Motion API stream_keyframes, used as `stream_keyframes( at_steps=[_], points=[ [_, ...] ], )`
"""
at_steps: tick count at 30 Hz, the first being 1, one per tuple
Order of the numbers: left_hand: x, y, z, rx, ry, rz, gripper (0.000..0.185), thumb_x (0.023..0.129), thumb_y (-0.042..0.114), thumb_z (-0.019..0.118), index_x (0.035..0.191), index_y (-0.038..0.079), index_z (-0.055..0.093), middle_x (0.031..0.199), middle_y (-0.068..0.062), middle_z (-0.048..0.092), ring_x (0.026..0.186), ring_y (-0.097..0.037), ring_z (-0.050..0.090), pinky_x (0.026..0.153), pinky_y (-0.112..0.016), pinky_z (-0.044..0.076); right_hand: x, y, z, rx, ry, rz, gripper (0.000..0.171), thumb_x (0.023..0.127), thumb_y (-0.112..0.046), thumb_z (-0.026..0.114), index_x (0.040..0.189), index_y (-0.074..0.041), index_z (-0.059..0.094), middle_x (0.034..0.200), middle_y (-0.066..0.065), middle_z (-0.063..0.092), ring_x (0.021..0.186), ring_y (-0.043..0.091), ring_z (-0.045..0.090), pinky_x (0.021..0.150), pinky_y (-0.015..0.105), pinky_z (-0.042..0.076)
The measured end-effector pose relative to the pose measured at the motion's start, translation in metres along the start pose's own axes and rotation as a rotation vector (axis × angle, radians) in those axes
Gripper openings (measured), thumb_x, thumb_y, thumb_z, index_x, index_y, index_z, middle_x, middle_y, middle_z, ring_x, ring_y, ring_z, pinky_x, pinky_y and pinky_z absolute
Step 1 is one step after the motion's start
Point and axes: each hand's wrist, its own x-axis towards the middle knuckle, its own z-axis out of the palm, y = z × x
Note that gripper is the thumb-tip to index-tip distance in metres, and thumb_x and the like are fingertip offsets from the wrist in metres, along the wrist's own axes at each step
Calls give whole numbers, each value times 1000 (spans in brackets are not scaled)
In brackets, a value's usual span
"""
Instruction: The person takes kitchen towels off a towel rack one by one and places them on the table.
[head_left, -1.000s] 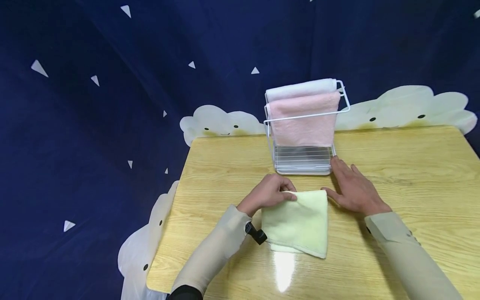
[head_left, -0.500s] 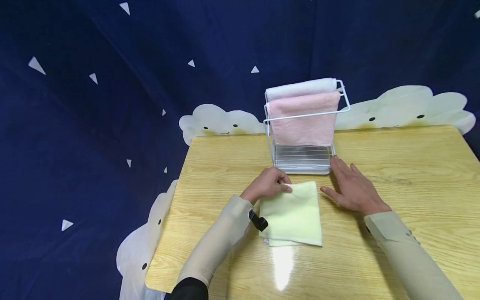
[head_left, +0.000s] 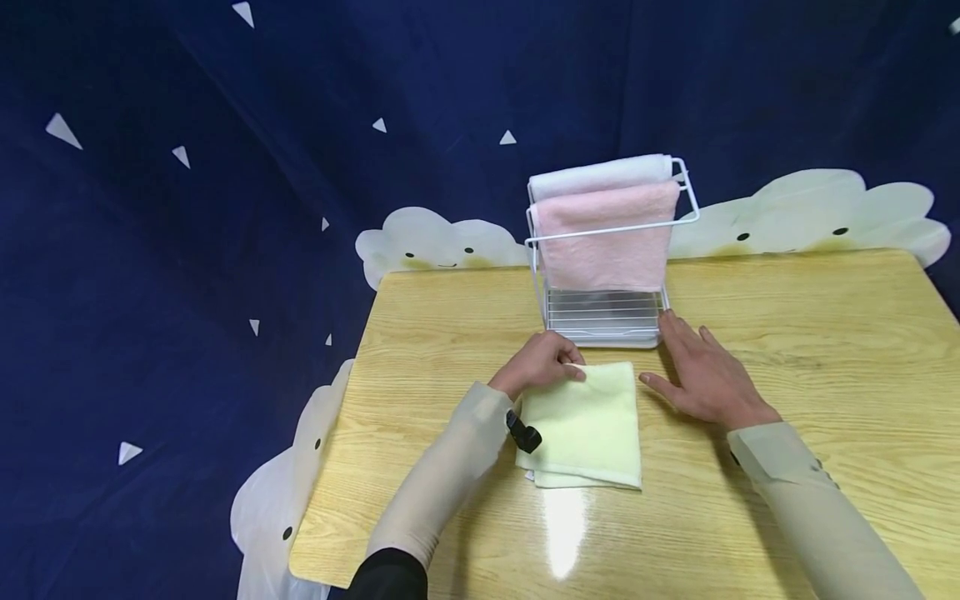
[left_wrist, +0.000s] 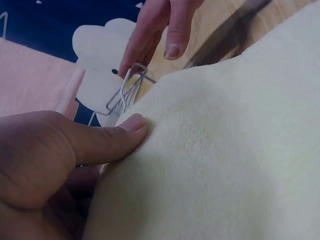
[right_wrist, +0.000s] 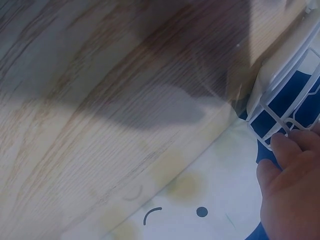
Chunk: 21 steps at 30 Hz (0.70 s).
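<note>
Between thumb and fingers, my left hand [head_left: 542,362] pinches the upper edge of a folded pale yellow towel [head_left: 581,433] near its left corner. The left wrist view shows the thumb [left_wrist: 132,125] lying on the towel's face, the other fingers mostly hidden behind it. A white wire rack [head_left: 606,342] stands just beyond the towel. Over its bars hang a pink towel [head_left: 609,242] and, behind that, a white towel [head_left: 600,177]. My right hand [head_left: 708,379] is stretched out, its fingertips touching the rack's front right corner and its thumb spread toward the yellow towel.
The wooden table [head_left: 825,350] extends to both sides of the rack. Cloud-shaped cutouts [head_left: 427,242] line its back and left edges. Behind hangs a dark blue curtain [head_left: 450,83] with white triangles.
My left hand has moved slightly away from me, carrying the yellow towel nearer the rack and a little left, with less of it hanging toward me. The right hand has stayed at the rack's corner.
</note>
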Motion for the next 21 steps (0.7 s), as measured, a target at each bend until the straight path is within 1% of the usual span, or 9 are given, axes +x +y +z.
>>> stream_keyframes(
  at_steps=[5,10,13,17,21],
  points=[
    [5,-6,3,-57,1,-13,6,86,12,82,89,8,79,73,5,68,67,-7,56,67,-21,47,0,0,1,9,9,-3,100,96,-60,55,159,3,9,164,24,14,148,39,20,117,56,15],
    [11,-13,7,-33,23,-3,7,85,13,83,89,9,79,73,6,67,68,-6,54,66,-20,45,0,-1,1,13,12,-4,100,96,-60,55,159,4,10,164,24,14,148,39,21,117,56,15],
    [13,-15,9,-28,26,-1,8,85,14,83,90,8,79,73,5,67,68,-6,54,67,-21,44,1,-1,1,1,6,2,100,96,-61,54,159,3,9,164,23,13,148,39,20,117,56,15],
    [16,-19,11,-11,38,-18,9,86,15,82,91,8,79,74,6,68,70,-6,54,70,-20,44,1,-1,0,-13,-1,7,101,96,-61,54,159,3,8,164,23,13,148,39,20,117,56,15],
    [18,-25,15,-6,61,-42,11,85,15,83,92,8,79,76,6,69,71,-5,53,70,-20,43,1,-1,0,-14,5,7,101,96,-60,55,159,3,9,164,23,14,148,39,20,116,57,16]
  ],
)
